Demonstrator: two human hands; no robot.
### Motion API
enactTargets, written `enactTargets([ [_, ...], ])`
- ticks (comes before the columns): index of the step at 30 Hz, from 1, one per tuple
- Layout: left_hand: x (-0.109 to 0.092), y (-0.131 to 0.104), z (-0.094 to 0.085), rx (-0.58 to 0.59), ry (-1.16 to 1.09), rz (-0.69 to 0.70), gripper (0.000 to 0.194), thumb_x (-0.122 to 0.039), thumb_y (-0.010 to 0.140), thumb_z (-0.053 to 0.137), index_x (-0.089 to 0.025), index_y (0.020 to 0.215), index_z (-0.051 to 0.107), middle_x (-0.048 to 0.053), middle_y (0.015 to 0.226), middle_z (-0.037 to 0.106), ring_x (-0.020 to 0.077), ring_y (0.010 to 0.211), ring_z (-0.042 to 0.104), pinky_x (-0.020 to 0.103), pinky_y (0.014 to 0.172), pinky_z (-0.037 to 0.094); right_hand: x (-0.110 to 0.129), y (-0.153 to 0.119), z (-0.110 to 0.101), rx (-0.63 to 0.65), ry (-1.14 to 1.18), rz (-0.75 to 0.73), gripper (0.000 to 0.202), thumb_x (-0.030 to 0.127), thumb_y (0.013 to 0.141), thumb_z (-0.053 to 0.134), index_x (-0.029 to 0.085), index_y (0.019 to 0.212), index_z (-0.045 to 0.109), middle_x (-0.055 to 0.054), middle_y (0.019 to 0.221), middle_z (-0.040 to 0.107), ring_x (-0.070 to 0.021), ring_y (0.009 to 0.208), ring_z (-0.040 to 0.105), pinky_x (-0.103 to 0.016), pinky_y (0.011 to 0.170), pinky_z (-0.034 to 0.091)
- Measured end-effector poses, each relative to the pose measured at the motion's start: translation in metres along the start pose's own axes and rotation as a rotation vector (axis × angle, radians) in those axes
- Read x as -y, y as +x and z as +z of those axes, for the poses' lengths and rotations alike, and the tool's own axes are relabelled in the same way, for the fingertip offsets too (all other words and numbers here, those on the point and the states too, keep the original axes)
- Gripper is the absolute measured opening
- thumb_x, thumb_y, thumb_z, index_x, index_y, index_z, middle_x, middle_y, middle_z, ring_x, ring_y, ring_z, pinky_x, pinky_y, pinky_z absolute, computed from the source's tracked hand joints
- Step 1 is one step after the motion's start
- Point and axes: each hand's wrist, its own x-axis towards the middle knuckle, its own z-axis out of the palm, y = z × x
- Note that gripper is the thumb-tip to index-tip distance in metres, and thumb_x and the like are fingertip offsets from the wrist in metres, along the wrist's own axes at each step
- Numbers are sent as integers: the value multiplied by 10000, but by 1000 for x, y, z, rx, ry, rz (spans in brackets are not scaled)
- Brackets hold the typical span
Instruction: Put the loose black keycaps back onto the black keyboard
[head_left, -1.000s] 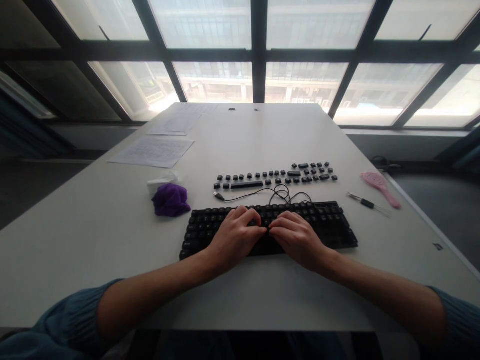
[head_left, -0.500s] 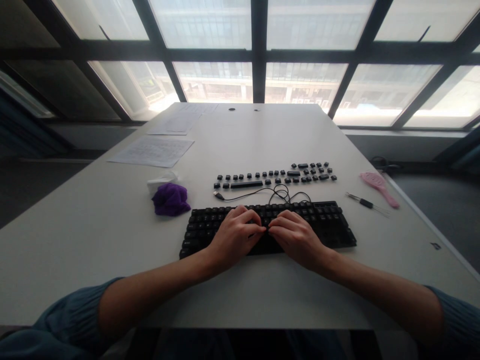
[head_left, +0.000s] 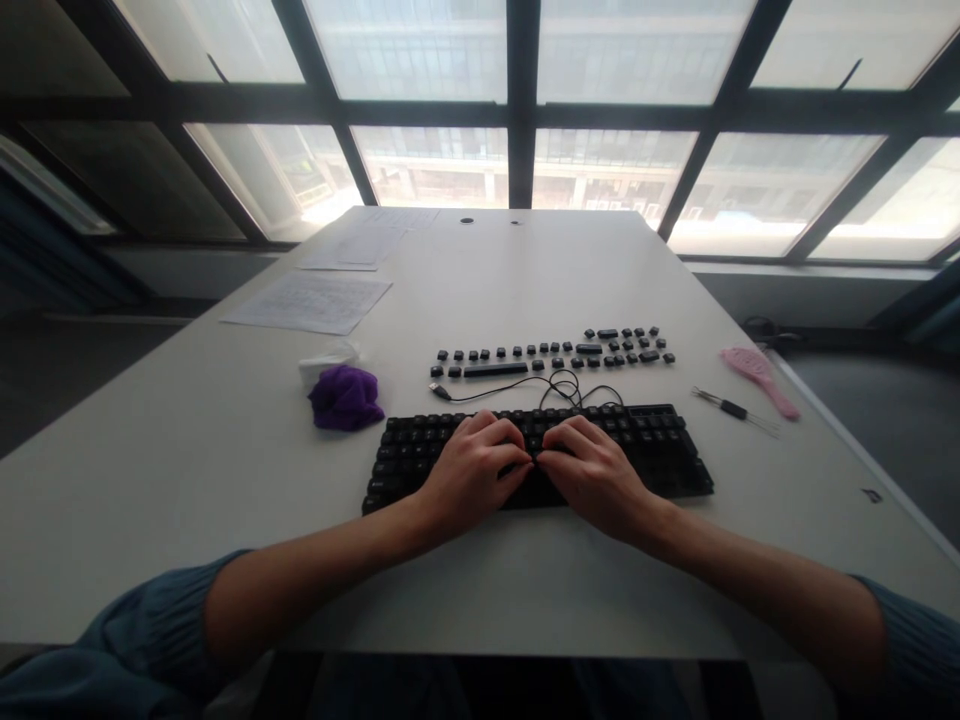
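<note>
A black keyboard lies near the front of the white table, with bare patches at its right and along its lower middle where keycaps are off. My left hand rests over its middle, fingers bent and pinched together. Opposite it, my right hand is closed the same way. The fingertips of both hands nearly meet at a small dark keycap, mostly hidden by the fingers. Behind the keyboard, loose black keycaps are laid out in rows, with a long space bar among them. The coiled USB cable lies between.
Left of the keyboard sit a purple cloth and a white tissue pack. To the right lie a wire keycap puller and a pink hairbrush. Printed papers are at the back left, before the windows.
The view has shifted very slightly. Both hands stay pinched at the same spot on the keyboard, with barely any finger movement.
</note>
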Motion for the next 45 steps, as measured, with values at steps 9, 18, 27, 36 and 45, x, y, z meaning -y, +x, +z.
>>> enactTargets([
  [9, -2, 13, -23, -170, -93, -84, 211, -255, 1004, 557, -193, 958, 754, 57, 965, 672, 193, 943, 571, 345, 893, 485, -11, 10, -26, -260, 150, 172, 157, 133, 945, 592, 227, 958, 717, -90, 963, 663, -247, 933, 599, -417, 797, 556],
  [18, 21, 57, -67, -61, -48, -155, 202, -302, 944, 620, -198, 1051, 755, 40, 974, 756, 199, 894, 655, 361, 876, 514, -82, 19, -81, -193, -74, 334, 124, 189, 918, 629, 194, 974, 739, -93, 1011, 707, -270, 994, 641, -446, 913, 522],
  [27, 59, 207, -9, 125, -80, -233, 169, -208, 874, 702, -124, 984, 798, 103, 956, 785, 185, 831, 696, 315, 809, 554, -215, 60, -71, 201, -333, 557, 183, 161, 893, 658, 151, 1037, 770, -108, 1016, 748, -260, 1006, 640, -393, 938, 486],
  [36, 77, 267, 79, 196, -51, -258, 150, -198, 783, 787, -122, 910, 806, 124, 895, 777, 204, 839, 687, 313, 848, 538, -256, 70, -44, 350, -316, 472, 159, 219, 888, 712, 232, 1025, 792, -89, 1041, 737, -229, 1032, 632, -327, 927, 466],
  [45, 73, 267, 89, 134, -65, -248, 127, -99, 764, 700, -128, 830, 804, 98, 803, 763, 192, 781, 680, 308, 827, 538, -253, 80, -35, 381, -323, 412, 149, 153, 872, 696, 212, 956, 804, -86, 978, 759, -234, 974, 637, -324, 867, 452],
])
